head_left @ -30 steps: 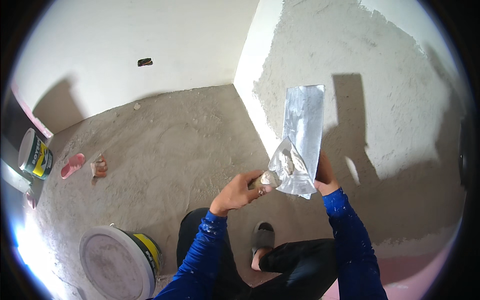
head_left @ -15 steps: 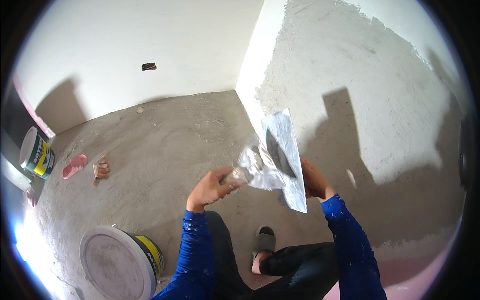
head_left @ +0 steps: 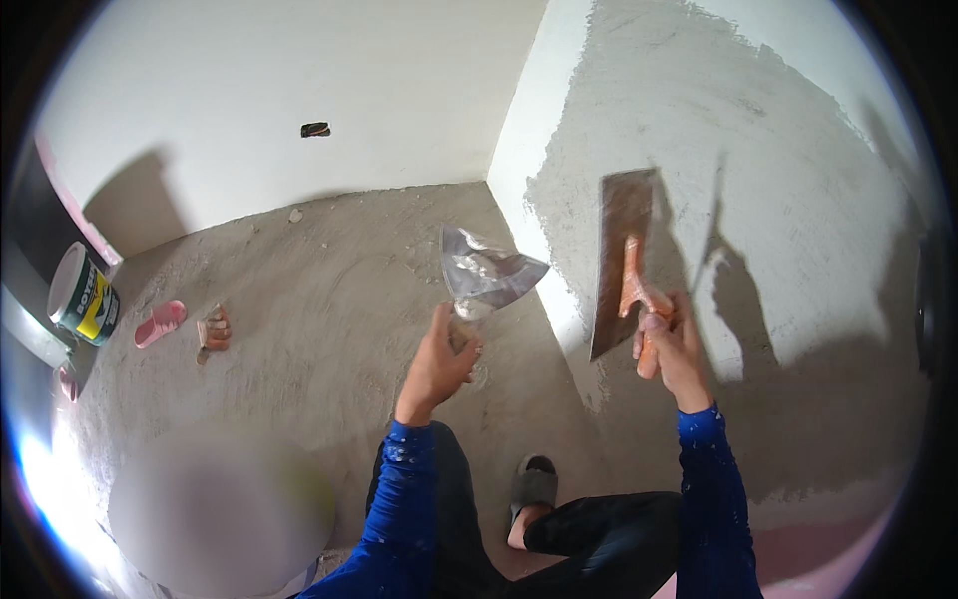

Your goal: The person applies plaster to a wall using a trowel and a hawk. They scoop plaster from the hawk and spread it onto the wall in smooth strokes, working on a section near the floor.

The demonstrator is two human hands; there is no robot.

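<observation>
My left hand (head_left: 435, 371) is closed round the handle of a wide putty knife (head_left: 491, 272), its blade up and smeared with white paste. In my right hand (head_left: 677, 351) is the orange handle of a rectangular plastering trowel (head_left: 627, 250). The trowel's long blade stands nearly upright in front of the right wall (head_left: 699, 110), which has a large grey patch bordered by white; whether the blade touches the wall I cannot tell. Open space separates the two tools, and both hands are above the floor.
A blurred, pale-lidded bucket (head_left: 220, 509) stands close at lower left. Farther left are another bucket (head_left: 88, 298), a pink slipper (head_left: 161, 324) and a glove-like item (head_left: 213, 332) on the grey floor (head_left: 329, 299). The left wall (head_left: 249, 70) has a small box hole (head_left: 315, 130).
My right hand has swung the trowel away from the putty knife, up and right toward the wall, turning its handle side into view. The putty knife has moved slightly left and up.
</observation>
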